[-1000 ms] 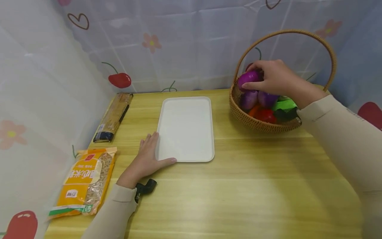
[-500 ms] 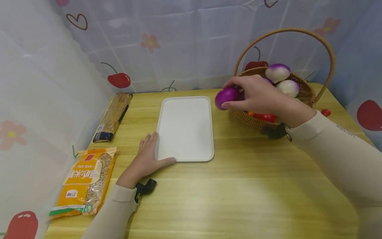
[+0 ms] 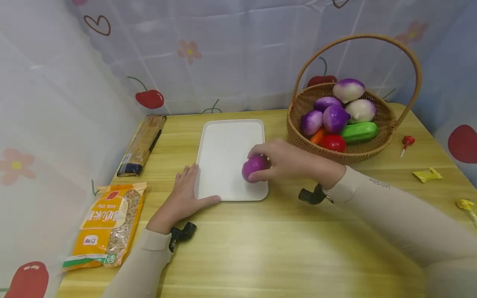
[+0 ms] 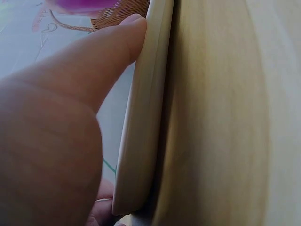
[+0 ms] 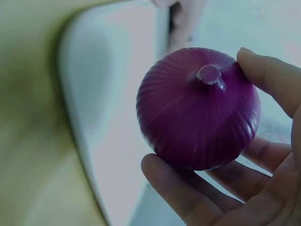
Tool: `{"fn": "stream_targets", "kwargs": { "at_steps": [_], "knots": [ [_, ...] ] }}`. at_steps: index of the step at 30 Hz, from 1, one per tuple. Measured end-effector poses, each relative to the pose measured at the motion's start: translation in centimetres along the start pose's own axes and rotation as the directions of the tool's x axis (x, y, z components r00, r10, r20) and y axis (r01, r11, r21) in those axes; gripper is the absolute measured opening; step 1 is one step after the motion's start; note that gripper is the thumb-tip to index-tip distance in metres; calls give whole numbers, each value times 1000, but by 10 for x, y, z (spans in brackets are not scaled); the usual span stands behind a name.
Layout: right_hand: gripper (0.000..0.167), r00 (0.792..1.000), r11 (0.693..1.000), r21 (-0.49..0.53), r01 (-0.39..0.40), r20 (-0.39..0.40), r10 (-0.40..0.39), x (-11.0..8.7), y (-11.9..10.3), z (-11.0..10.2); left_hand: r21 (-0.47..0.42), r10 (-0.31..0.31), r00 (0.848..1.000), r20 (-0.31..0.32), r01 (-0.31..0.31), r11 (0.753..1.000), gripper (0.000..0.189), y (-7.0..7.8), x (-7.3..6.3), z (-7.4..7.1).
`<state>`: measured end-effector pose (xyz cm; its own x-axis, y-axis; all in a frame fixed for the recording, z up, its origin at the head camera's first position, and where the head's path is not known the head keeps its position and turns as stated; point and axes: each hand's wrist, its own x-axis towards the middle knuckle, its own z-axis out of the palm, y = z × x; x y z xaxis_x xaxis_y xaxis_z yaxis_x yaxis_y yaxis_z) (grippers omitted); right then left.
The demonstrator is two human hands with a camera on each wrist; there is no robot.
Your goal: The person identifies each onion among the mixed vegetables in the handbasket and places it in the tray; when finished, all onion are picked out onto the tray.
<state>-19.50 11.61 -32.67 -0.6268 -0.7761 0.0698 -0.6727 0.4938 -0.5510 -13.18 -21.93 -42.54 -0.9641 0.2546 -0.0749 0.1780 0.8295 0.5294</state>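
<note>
My right hand (image 3: 288,162) holds a purple onion (image 3: 254,168) over the front right part of a white tray (image 3: 227,142). In the right wrist view, thumb and fingertips grip the onion (image 5: 197,110) around its sides, its stub facing the camera. My left hand (image 3: 182,196) rests against the tray's front left corner, fingers laid along the left side and thumb at the front edge. The left wrist view shows that thumb (image 4: 127,40) touching the tray's rim (image 4: 146,108).
A wicker basket (image 3: 294,132) at the back right carries several purple and white vegetables, a green one, a tomato and a carrot. Right of it lie a red lollipop (image 3: 408,141) and a yellow wrapped candy (image 3: 427,174). An orange food bag (image 3: 100,227) and a noodle pack (image 3: 143,142) line the left.
My right hand has lifted the onion out of the basket and carried it left and toward me, over the tray. My left hand has stayed at the tray's corner.
</note>
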Motion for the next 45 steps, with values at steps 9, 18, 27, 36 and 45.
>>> {"fn": "stream_targets", "kwargs": {
  "at_steps": [9, 18, 27, 36, 45],
  "knots": [
    [40, 998, 1000, 17, -1, 68, 0, 3, 11, 27, -4, 10, 1000, -2, -10, 1000, 136, 2, 0, -1],
    [39, 993, 996, 52, -70, 102, 64, 10, 18, 33, -3, 9, 1000, -2, -9, 1000, 135, 3, 0, -1],
    [47, 990, 993, 28, -117, 83, 114, 10, 19, 24, 11, 9, 1000, 3, -9, 1000, 135, 2, 0, 0],
    [53, 983, 984, 13, -179, 37, 178, 7, 8, -10, 12, 10, 1000, 8, -10, 1000, 134, 1, -1, -1],
    [43, 978, 987, -55, -152, -156, 142, -2, 10, -73, 17, 16, 1000, 4, -17, 1000, 134, 0, 0, 0]
  ]
}}
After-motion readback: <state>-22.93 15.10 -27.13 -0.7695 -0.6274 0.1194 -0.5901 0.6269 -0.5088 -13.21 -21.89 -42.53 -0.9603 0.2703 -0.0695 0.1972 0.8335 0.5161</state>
